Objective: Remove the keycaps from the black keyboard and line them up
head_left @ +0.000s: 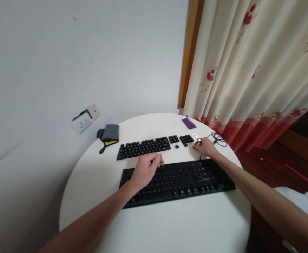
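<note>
Both hands were found over the stripped keyboard (177, 181), the left hand (144, 170) pinched on a small tool, the right hand (205, 147) closed beside removed keycaps (143, 147); straight, square handling was judged advisable.

On the round surface (90, 189) a keyboard base (177, 181) lies toward the near edge. Behind it, rows of loose keycaps (143, 147) run left to right. A pouch (109, 135) sits at the far left edge, a card (188, 123) at the far edge, and a coiled cable (219, 138) at the right edge.
</note>
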{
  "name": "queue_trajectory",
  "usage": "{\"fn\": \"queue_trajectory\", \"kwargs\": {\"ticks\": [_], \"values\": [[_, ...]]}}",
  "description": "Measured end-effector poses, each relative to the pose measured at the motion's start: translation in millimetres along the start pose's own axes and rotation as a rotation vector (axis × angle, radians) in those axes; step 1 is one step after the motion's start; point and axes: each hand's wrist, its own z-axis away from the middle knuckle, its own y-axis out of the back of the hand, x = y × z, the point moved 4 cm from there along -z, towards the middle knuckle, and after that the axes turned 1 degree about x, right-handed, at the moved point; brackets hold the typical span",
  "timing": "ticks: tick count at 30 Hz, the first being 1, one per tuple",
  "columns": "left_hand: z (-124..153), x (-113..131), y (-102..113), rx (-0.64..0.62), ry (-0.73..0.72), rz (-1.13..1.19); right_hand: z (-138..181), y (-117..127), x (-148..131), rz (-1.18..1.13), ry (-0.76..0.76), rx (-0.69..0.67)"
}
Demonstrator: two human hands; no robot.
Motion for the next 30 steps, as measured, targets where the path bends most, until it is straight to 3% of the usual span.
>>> {"fn": "queue_trajectory", "kwargs": {"ticks": [10,20,30], "values": [[-1,1,2,0.001,-0.007,-0.044,12,8,12,-0.050,0.050,-0.003],[-1,4,3,0.002,0.011,-0.065,2,-3,3,-0.077,0.078,0.012],[-2,4,3,-0.003,-0.009,-0.081,9,2,11,-0.010,0.027,0.012]]}}
